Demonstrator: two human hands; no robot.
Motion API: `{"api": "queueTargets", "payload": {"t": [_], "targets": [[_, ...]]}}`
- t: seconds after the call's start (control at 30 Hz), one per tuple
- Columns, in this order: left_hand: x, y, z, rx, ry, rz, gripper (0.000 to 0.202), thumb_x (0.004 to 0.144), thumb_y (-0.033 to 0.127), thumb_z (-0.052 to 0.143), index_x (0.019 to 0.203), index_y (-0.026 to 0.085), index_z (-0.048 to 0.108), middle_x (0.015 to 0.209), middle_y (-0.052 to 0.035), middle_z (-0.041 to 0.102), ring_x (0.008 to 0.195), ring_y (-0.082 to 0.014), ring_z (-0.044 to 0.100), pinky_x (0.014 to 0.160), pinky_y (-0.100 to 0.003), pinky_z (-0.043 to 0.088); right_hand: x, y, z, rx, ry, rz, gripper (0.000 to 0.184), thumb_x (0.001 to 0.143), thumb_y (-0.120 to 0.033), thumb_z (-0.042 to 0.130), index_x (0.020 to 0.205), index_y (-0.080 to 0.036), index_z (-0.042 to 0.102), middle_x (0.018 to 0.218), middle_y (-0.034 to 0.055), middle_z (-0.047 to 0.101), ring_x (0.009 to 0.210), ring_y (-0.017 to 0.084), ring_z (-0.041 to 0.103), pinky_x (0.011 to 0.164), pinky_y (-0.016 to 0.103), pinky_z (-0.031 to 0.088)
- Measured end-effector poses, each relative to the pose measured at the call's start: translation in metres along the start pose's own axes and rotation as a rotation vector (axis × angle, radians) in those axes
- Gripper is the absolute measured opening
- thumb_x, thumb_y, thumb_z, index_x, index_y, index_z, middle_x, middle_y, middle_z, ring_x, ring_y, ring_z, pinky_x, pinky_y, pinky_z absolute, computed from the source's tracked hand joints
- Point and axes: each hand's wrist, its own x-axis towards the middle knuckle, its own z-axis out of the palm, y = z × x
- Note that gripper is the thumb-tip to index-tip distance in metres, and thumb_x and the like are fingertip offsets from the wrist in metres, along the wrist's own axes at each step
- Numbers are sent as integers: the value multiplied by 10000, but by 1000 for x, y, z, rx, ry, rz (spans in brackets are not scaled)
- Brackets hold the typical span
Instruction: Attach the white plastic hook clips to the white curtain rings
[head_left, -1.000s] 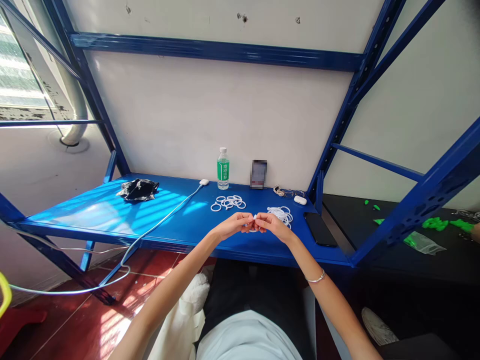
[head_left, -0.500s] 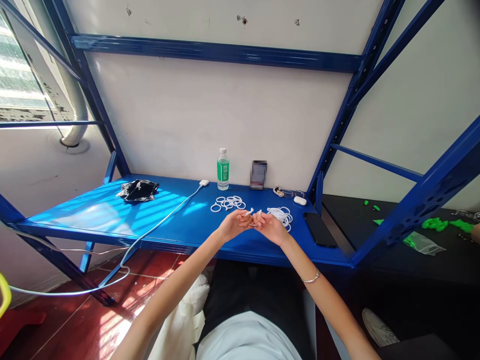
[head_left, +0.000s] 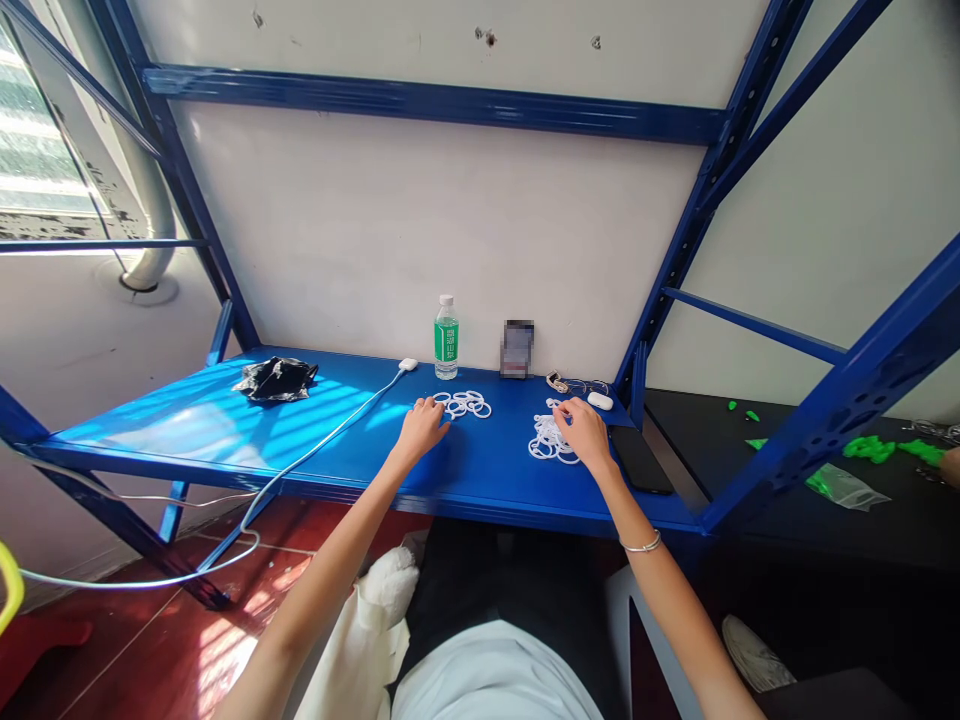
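Observation:
My left hand (head_left: pixel 425 428) rests low at the left edge of a loose group of white plastic rings (head_left: pixel 471 404), its thumb apart from the bent fingers. I see nothing held in it, though the fingertips partly cover a ring. Over on the right, my right hand (head_left: pixel 586 432) reaches into a denser pile of white rings (head_left: pixel 547 440). Its thumb and fingers are pinched together at the pile's upper edge, on what looks like a white ring. The hand hides part of that pile.
On the blue shelf (head_left: pixel 495 485) are a water bottle (head_left: pixel 446 340), an upright phone (head_left: pixel 517 350), a black phone (head_left: pixel 641 460), a white earbud case (head_left: pixel 600 401), glasses (head_left: pixel 585 386), a crumpled black bag (head_left: pixel 276 380) and a white cable (head_left: pixel 330 452). Green pieces (head_left: pixel 870 448) lie on the black table.
My hands were together over the middle, fingers pinched around small white parts. They have since parted: the left moved to the left ring group, the right to the right pile.

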Motion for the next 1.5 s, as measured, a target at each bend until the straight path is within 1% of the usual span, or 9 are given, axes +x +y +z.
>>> {"api": "queueTargets", "payload": {"t": [0.13,0.37,0.57,0.77,0.93,1.0,1.2,1.33,1.5], "targets": [[2,-10,10,95,-92,-14,213,846,251,555,986,118,645,1072,-172,591,1067,-322,518,794,-353,457,0,5,-2,-163,-140,14,205,891,-282,474,749,-184,583,822,51,615,775,178,565,556,240,323],[7,-13,24,98,-77,-27,197,865,174,495,1014,118,610,1094,-172,580,1088,-302,514,845,-358,442,-1,3,-8,-203,-262,35,186,874,-296,511,737,-189,577,850,33,627,729,147,569,528,221,307],[8,-16,31,61,-46,-49,261,864,143,474,1115,100,530,1093,-173,599,1089,-290,513,875,-364,427,-1,3,-12,-188,-246,35,219,878,-329,506,734,-186,589,834,43,620,687,150,557,506,233,309],[7,-14,33,10,-43,-59,192,883,221,468,956,95,593,1025,-213,615,1063,-336,535,837,-387,429,-1,5,-11,-133,-201,18,228,873,-326,503,712,-187,586,805,53,615,646,157,544,497,245,296],[8,-10,23,-98,-64,3,169,878,224,470,822,133,602,873,-141,654,878,-271,605,759,-331,431,-1,3,-15,-124,-148,33,215,877,-319,494,733,-189,585,828,52,614,696,168,550,518,248,298],[8,-5,14,-262,-89,41,217,890,299,465,799,146,590,807,-101,651,770,-233,605,667,-298,425,-1,0,-18,-79,-141,31,226,886,-332,481,743,-191,584,839,47,617,693,162,544,525,248,308],[-5,24,-27,-1202,-283,175,371,822,518,557,848,148,571,747,-29,614,643,-130,535,599,-239,397,-6,-21,-18,195,-242,-45,295,894,-406,471,748,-199,621,802,26,633,656,148,524,574,260,359],[-16,44,-41,-1507,-344,186,346,801,486,618,843,148,561,782,-22,624,643,-104,525,638,-238,413,-12,-39,-8,421,-385,-91,299,897,-439,480,881,-211,671,836,26,662,691,153,555,618,265,405],[-22,59,-35,-1637,-472,248,295,811,421,643,889,155,542,845,-51,645,754,-139,592,694,-258,443,-15,-53,3,663,-426,-82,317,902,-458,483,1038,-218,639,846,28,654,685,152,554,630,269,435]]}}
